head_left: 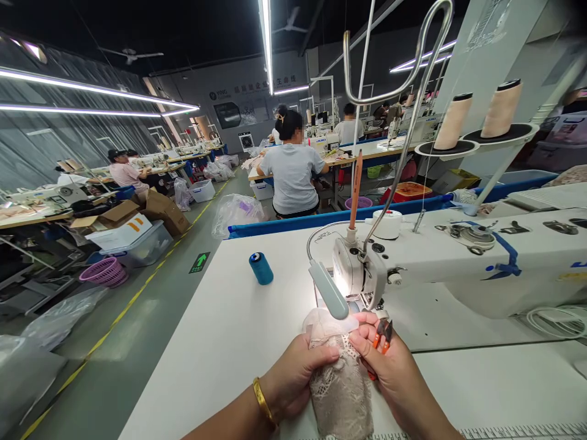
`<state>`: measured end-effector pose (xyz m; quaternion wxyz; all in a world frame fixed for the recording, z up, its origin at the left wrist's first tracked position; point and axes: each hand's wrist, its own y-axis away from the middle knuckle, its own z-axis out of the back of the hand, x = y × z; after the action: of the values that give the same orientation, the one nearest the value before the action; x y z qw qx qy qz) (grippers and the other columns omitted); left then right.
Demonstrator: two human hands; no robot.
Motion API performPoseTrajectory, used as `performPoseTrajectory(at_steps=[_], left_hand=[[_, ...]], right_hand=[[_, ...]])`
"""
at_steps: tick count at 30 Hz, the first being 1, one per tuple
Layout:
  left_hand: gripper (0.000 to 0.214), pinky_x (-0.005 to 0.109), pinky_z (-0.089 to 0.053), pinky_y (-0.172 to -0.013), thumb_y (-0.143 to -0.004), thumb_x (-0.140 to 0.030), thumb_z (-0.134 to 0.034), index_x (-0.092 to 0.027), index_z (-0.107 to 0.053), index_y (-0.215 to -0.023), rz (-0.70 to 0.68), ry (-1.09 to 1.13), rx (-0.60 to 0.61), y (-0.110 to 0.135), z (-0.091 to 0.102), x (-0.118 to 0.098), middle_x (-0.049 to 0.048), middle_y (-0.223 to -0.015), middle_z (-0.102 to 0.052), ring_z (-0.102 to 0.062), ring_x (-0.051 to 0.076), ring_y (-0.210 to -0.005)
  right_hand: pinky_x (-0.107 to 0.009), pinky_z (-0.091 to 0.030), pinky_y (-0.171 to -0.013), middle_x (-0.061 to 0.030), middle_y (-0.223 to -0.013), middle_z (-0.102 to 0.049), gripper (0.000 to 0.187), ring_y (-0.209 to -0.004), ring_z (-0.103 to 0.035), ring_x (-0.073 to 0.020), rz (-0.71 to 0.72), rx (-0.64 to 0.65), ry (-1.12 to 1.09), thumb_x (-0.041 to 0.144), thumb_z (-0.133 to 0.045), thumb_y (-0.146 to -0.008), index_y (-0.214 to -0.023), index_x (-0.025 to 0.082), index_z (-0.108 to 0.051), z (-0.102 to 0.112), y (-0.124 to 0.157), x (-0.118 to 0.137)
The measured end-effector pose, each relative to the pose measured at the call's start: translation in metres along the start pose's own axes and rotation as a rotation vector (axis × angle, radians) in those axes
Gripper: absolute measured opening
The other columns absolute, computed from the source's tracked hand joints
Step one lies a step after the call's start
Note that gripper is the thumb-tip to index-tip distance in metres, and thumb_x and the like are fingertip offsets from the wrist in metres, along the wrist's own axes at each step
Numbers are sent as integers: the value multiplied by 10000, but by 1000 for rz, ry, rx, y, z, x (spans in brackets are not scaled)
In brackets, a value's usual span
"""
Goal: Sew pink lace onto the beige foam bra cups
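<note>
While both hands (pixel 293 371) (pixel 389 365) pinch beige lace (pixel 342 394), snips (pixel 387 333) also in the right, lace's long axis pointing toward sewing machine (pixel 347 269)

At the lower centre of the frame, the lace fabric (pixel 342 391) is beige with openwork pattern; the snips (pixel 378 340) are orange and black. Left of centre, the thread spool (pixel 262 271) is teal. The upper-right thread cones (pixel 453 123) are pale peach.
</note>
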<state>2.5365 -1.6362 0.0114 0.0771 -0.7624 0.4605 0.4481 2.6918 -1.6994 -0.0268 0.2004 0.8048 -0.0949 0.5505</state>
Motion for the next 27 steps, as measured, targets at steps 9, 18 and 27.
performPoseTrajectory(at_steps=[9,18,27], left_hand=[[632,422,-548,-987,-690,-351,-964,-90,-746,-1223,-33,2,-43,0,-2,4,171,-1080,-772,-737,332,-1039],[583,393,-554,-987,-693,-359,-957,-97,-773,-1181,-44,-25,-57,0,-2,2,176,-1120,-772,-726,338,-1096],[588,406,-541,-1006,-719,-364,-943,-113,-757,-1217,-77,-23,-53,0,-4,0,164,-1157,-764,-709,337,-1124]], right_hand=[[-312,-480,-650,14,-806,-649,644,-708,-583,-195,9,-59,-2,632,-844,-743,-1186,242,-587,-3,-1,-7],[-340,-517,-630,-82,-994,-731,606,-709,-634,-225,59,-83,94,678,-798,-757,-1134,225,-654,3,-6,-10],[-321,-479,-606,-14,-821,-675,631,-644,-582,-190,58,-43,124,679,-762,-797,-1218,230,-624,0,0,-7]])
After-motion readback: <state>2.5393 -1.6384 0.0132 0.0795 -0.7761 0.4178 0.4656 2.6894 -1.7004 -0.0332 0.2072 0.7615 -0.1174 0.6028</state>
